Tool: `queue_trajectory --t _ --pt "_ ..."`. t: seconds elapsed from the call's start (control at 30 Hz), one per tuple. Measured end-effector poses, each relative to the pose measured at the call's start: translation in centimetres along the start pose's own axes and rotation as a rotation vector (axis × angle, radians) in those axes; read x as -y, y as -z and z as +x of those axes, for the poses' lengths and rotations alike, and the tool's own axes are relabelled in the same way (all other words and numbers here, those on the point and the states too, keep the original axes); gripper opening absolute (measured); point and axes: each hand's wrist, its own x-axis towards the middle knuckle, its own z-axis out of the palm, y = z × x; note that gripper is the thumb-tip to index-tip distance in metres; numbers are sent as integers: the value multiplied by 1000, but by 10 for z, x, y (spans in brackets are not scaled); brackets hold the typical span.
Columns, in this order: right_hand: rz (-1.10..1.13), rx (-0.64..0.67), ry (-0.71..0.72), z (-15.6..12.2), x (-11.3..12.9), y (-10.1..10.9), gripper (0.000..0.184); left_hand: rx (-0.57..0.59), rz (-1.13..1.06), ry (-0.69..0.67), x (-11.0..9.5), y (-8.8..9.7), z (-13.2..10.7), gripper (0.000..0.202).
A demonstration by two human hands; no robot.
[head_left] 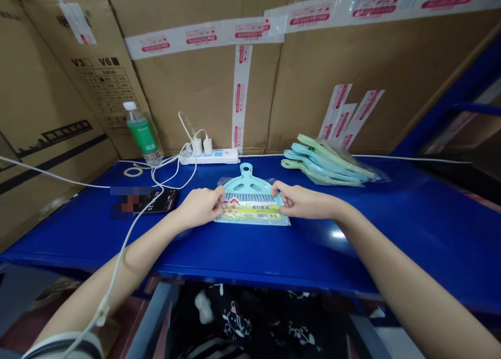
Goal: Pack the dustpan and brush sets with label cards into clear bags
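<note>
In front of me on the blue table lies a light-blue dustpan and brush set (246, 189) in a clear plastic bag, its handle pointing away from me. A printed label crosses its lower half, with grey bristles showing above it. At the left edge of the set, my left hand (198, 206) pinches the bag between thumb and curled fingers. My right hand (299, 200) grips the opposite edge in much the same way, fingers bent onto the wrapping.
Several green and blue dustpan sets (324, 163) are piled at the back right. A power strip (215, 156) with chargers, a water bottle (141, 134) and a phone (160, 201) occupy the left. A white cable (131, 228) hangs across my left arm. Cardboard (195, 93) walls the back.
</note>
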Motion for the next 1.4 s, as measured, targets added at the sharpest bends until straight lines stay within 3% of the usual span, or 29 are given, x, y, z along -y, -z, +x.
queue_trajectory --t 1.4 --pt "30 9 18 1 -4 0 22 1 20 -48 1 1 -2 12"
